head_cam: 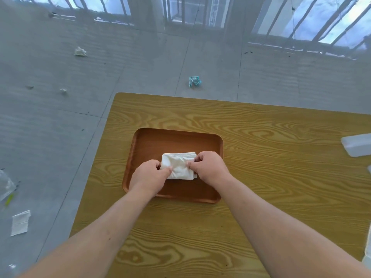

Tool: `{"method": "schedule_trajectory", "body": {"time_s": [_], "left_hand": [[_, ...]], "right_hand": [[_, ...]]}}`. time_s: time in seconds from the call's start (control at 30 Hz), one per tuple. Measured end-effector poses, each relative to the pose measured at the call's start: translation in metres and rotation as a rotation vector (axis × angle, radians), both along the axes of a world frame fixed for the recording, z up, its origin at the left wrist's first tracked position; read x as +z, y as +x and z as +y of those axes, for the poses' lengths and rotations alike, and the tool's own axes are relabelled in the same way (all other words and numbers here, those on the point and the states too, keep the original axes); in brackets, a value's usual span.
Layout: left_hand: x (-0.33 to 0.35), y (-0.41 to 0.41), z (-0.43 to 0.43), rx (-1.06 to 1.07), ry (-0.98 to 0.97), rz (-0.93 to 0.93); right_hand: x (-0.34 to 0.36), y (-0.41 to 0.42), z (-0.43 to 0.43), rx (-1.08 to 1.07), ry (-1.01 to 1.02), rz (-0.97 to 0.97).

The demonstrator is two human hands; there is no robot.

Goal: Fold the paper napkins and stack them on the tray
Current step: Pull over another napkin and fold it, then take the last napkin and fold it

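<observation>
A brown wooden tray (176,140) lies on the yellow wood-grain table (261,177). In its middle sits a small stack of folded white paper napkins (179,164). My left hand (149,177) pinches the stack's left edge, thumb on top. My right hand (208,167) grips its right edge, fingers curled over the top napkin. Both hands rest on the stack over the tray; the lower napkins are mostly hidden under the top one.
A white plastic object (356,144) lies at the table's right edge. On the grey floor lie a flat white napkin (20,222), crumpled white paper (80,51), a teal wrapper (194,81) and clear plastic (6,185). A railing runs along the back.
</observation>
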State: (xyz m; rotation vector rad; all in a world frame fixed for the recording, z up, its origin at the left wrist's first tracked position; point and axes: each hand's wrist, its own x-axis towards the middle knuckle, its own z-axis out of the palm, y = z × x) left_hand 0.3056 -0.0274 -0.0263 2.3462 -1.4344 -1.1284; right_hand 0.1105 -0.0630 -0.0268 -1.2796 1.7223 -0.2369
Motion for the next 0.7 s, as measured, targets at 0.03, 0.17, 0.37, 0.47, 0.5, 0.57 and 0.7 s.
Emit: {"method": "schedule_trajectory", "body": {"time_s": [0.03, 0.17, 0.37, 0.47, 0.5, 0.57, 0.7], "left_hand": [[0.0, 0.0, 0.001, -0.022, 0.006, -0.059], [0.004, -0.011, 0.011, -0.117, -0.146, -0.319], [0.006, -0.065, 0.036, -0.706, -0.436, -0.378], [0.002, -0.103, 0.043, -0.938, -0.379, -0.412], [0.0, -0.117, 0.044, -1.0, -0.372, -0.419], [-0.005, -0.145, 0.047, -1.107, -0.362, -0.425], [-0.016, -0.198, 0.051, -1.259, -0.324, -0.414]], "right_hand": [[0.0, 0.002, 0.002, 0.038, -0.04, 0.062], [0.003, -0.002, 0.02, 0.111, -0.442, 0.314], [-0.009, -0.066, 0.082, 0.263, -0.487, 0.431], [-0.016, -0.13, 0.119, 0.263, -0.402, 0.52], [-0.016, -0.153, 0.131, 0.217, -0.374, 0.541], [-0.014, -0.199, 0.155, 0.079, -0.319, 0.569], [-0.007, -0.275, 0.198, -0.238, -0.187, 0.639]]}}
